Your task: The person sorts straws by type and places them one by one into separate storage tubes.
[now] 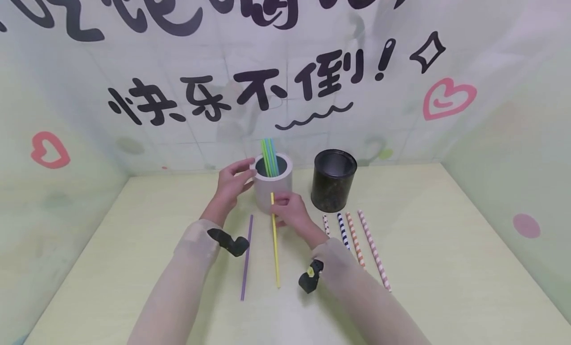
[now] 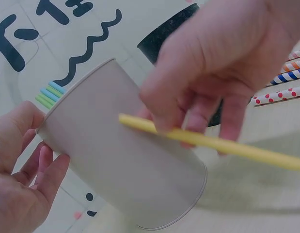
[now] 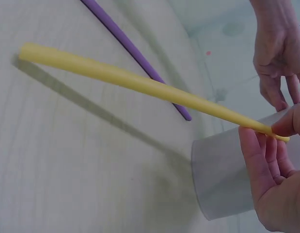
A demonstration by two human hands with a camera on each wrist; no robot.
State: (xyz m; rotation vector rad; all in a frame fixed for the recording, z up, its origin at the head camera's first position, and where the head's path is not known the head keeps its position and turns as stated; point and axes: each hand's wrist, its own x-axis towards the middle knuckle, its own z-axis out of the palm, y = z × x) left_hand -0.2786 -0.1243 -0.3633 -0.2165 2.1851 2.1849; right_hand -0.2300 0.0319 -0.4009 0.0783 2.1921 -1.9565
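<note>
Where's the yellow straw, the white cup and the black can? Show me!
Yellow straw (image 3: 140, 84): right wrist view, middle of its length.
White cup (image 2: 111, 148): left wrist view, middle of its side wall.
Black can (image 1: 331, 191): head view, front of its wall.

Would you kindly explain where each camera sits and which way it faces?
Head: on the head, facing forward and down at cup and can; sleeves, left grip and right grip show.
Left wrist: on that wrist, facing cup and yellow straw; both grips show.
Right wrist: on that wrist, facing yellow straw and purple straw; both grips show.
Shared by both wrist views: cup and yellow straw.
</note>
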